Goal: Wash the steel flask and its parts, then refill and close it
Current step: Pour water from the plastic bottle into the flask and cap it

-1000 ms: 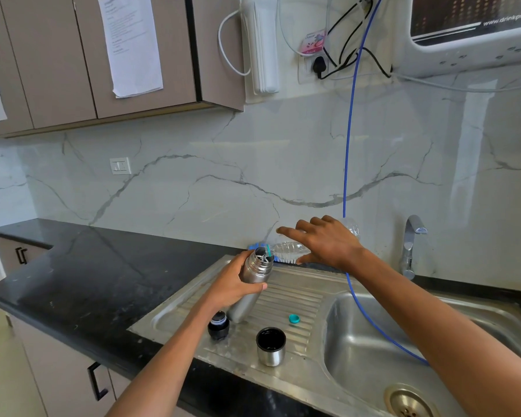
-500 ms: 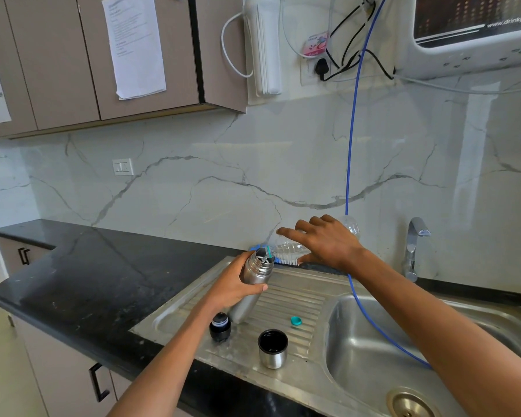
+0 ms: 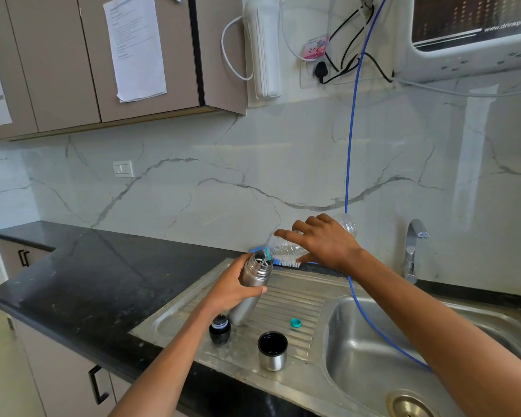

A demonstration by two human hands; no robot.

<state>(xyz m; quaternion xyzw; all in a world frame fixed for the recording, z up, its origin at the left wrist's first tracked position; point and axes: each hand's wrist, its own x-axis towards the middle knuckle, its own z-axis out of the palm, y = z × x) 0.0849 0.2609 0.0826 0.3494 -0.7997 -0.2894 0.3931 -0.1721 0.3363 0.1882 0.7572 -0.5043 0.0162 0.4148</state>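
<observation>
Sink: your landmark, the sink (image 3: 433,350), with its ribbed drainboard to the left.
Flask: your left hand (image 3: 227,288) wraps the steel flask (image 3: 251,285), tilted, base on the drainboard, mouth open.
Bottle: your right hand (image 3: 325,242) grips the plastic bottle (image 3: 286,251) on its side, neck at the flask mouth; refilling looks underway.
Cup lid: the steel cup (image 3: 272,350) stands on the drainboard's front, not yet fitted.
Stopper: the black stopper (image 3: 219,328) sits left of the cup, off the flask; closing remains.

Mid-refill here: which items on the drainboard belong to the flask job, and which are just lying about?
In the job:
steel flask, gripped by left hand
clear plastic water bottle, tipped by right hand
black flask stopper
steel cup lid
small teal bottle cap

Lying about:
blue-handled white-bristled brush
blue hose
chrome tap
</observation>
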